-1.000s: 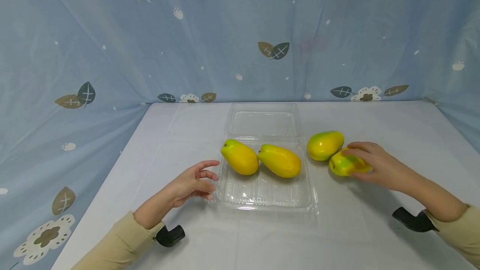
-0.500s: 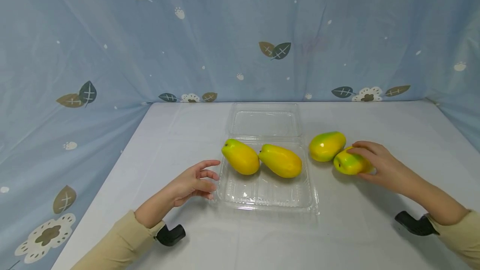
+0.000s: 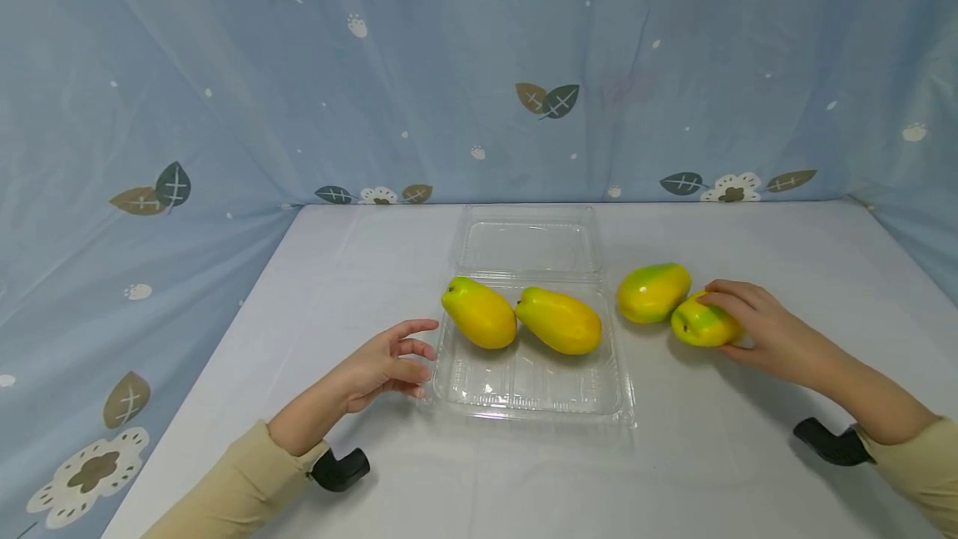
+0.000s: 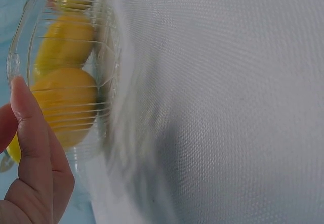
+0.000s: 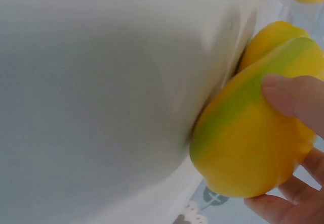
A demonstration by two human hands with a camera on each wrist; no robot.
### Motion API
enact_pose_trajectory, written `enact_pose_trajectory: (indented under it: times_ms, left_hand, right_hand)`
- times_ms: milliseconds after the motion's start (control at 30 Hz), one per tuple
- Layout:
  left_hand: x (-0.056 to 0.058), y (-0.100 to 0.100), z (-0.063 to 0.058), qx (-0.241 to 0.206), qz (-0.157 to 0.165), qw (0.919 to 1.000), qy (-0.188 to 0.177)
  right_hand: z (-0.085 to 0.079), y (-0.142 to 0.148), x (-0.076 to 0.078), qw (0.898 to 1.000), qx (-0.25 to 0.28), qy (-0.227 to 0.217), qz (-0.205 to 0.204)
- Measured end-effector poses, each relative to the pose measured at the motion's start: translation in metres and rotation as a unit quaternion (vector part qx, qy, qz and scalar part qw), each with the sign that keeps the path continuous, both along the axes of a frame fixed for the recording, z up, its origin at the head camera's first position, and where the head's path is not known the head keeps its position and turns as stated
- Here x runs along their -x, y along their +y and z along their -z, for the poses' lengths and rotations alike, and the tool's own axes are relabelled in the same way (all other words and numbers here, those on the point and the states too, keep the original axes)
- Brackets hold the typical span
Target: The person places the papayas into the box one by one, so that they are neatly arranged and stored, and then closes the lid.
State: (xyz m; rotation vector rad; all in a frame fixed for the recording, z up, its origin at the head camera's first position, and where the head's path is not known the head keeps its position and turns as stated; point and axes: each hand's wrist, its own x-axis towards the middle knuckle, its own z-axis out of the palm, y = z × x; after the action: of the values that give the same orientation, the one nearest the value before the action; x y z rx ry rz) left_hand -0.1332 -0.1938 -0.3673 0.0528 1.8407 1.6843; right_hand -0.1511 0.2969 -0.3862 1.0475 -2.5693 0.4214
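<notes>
On the table's right part, my right hand (image 3: 771,331) grips a yellow-green papaya (image 3: 702,321), thumb on one side and fingers on the other. Its skin fills much of the right wrist view, with a green band along the papaya (image 5: 253,128). Just left of it lies another papaya (image 3: 654,293). Two yellow papayas (image 3: 479,313) lie side by side in a clear plastic clamshell box (image 3: 527,398). My left hand (image 3: 389,364) is beside the box's left edge, fingers apart and loosely bent. In the left wrist view a fingertip is right at the box's rim (image 4: 14,62).
The box's lid (image 3: 527,244) lies folded back, away from me. White cloth covers the table (image 3: 359,273). A blue patterned curtain (image 3: 449,65) rises behind and along the sides. A black curved mount (image 3: 340,470) projects from each wrist.
My right hand has shifted slightly right with its papaya, which has turned a little in the grip. The left hand and the papayas in the box stay put.
</notes>
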Motion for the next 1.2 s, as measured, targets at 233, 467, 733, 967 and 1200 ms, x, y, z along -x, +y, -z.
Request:
enact_pose_trajectory:
  times_ms: [233, 467, 733, 967, 1200]
  left_hand:
    - [-0.001, 0.001, -0.003, -0.004, 0.0, 1.0, 0.0]
    - [0.0, 0.001, -0.002, 0.007, -0.004, 1.0, -0.005]
    - [0.001, 0.002, 0.0, 0.011, -0.008, 0.9999, -0.01]
    - [0.001, 0.002, 0.001, 0.009, -0.008, 0.9999, -0.011]
    - [0.001, 0.002, -0.001, 0.009, -0.008, 0.9999, -0.011]
  right_hand:
    - [-0.001, 0.004, -0.003, 1.0, 0.016, -0.005, 0.016]
    - [-0.01, 0.007, -0.006, 0.999, 0.032, -0.012, 0.025]
    - [-0.022, 0.008, -0.008, 0.998, 0.039, -0.015, 0.036]
    - [-0.037, 0.002, -0.012, 0.997, 0.038, -0.027, 0.067]
    - [-0.047, -0.004, -0.013, 0.996, 0.053, -0.031, 0.068]
